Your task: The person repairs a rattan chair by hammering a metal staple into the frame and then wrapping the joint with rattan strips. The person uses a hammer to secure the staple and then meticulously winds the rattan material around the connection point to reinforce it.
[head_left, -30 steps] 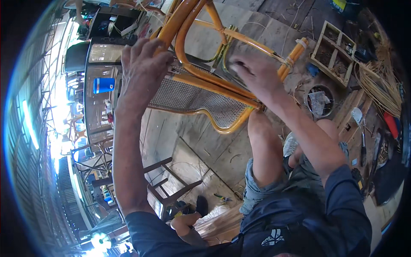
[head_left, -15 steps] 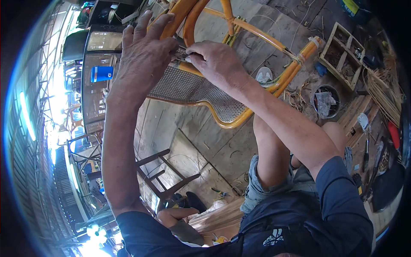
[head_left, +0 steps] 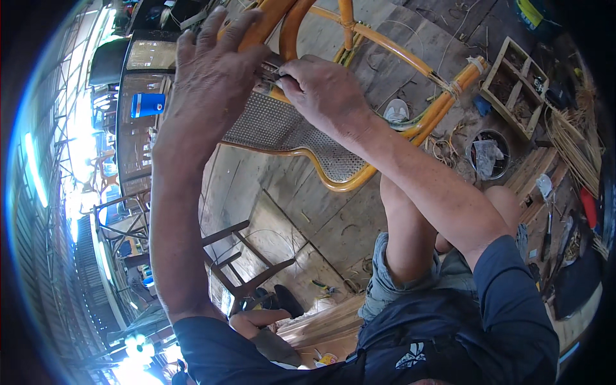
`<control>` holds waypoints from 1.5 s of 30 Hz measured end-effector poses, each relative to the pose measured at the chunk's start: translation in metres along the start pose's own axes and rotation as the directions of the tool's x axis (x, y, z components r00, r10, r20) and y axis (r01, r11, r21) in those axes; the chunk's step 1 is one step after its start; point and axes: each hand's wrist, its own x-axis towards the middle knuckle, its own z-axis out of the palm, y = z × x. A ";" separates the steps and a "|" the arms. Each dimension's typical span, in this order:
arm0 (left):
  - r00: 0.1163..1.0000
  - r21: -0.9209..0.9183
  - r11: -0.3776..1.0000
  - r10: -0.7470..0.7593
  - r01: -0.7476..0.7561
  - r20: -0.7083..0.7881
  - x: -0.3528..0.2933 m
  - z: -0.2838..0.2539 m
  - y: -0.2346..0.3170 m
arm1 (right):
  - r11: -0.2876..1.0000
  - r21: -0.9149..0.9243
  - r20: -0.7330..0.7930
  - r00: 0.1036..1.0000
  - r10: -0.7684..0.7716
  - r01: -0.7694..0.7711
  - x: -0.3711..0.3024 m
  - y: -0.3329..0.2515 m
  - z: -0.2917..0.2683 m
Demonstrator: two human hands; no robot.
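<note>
A rattan chair (head_left: pixel 350 186) with a glossy orange-brown frame lies tilted in front of me, its woven cane panel (head_left: pixel 301 138) below my hands. My left hand (head_left: pixel 215 80) rests against the upper frame with its fingers stretched and spread. Close beside it, my right hand (head_left: pixel 324 93) is closed, thumb and forefinger pinched together at the frame. A small greyish, metallic-looking piece (head_left: pixel 271 67) shows between the two hands. Fingers cover most of it, so its kind is unclear.
To the right are a wooden compartment box (head_left: pixel 507 96), a metal bucket (head_left: pixel 478 163) and bundled cane strips (head_left: pixel 574 141). A small wooden frame (head_left: pixel 247 263) stands lower left, near another person's leg (head_left: pixel 260 319). A blue cup-like container (head_left: pixel 148 104) sits at left.
My left hand has shifted slightly up and left. The right hand stays pinched at nearly the same spot; more of the greyish piece shows between the hands. The view has tilted slightly.
</note>
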 end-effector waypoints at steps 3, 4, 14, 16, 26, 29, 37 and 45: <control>0.981 -0.175 0.982 -0.102 0.073 -0.166 -0.009 0.006 -0.018 | 0.999 0.029 -0.007 0.999 0.044 -0.044 0.002 0.008 -0.001; 0.961 -0.310 0.943 -0.188 0.118 -0.205 -0.018 0.010 -0.026 | 0.998 0.047 -0.008 0.999 0.043 -0.043 0.002 0.006 0.000; 0.817 -0.650 0.642 -0.574 0.407 -0.055 -0.039 0.080 0.006 | 0.985 0.139 0.063 0.994 0.089 -0.097 0.003 0.001 -0.004; 0.797 -0.646 0.637 -0.600 0.421 -0.072 -0.038 0.081 0.013 | 0.991 0.101 0.072 0.994 0.085 -0.093 0.003 0.002 -0.003; 0.544 -0.713 0.182 -0.776 0.678 0.319 -0.216 0.185 0.221 | 0.993 0.040 0.104 0.989 0.103 -0.107 0.008 -0.007 -0.007; 0.768 -0.565 0.692 0.022 0.450 0.640 -0.368 0.233 0.403 | 0.993 0.044 0.137 0.986 0.098 -0.105 0.011 -0.015 0.000; 0.464 -0.438 0.264 -0.046 0.859 0.885 -0.353 0.195 0.434 | 0.996 -0.073 0.164 0.984 0.071 -0.060 0.013 0.001 -0.011; 0.448 -0.870 -0.199 -0.793 0.450 0.413 -0.093 0.112 0.142 | 0.985 -0.169 0.244 0.967 0.072 -0.031 0.020 -0.004 -0.006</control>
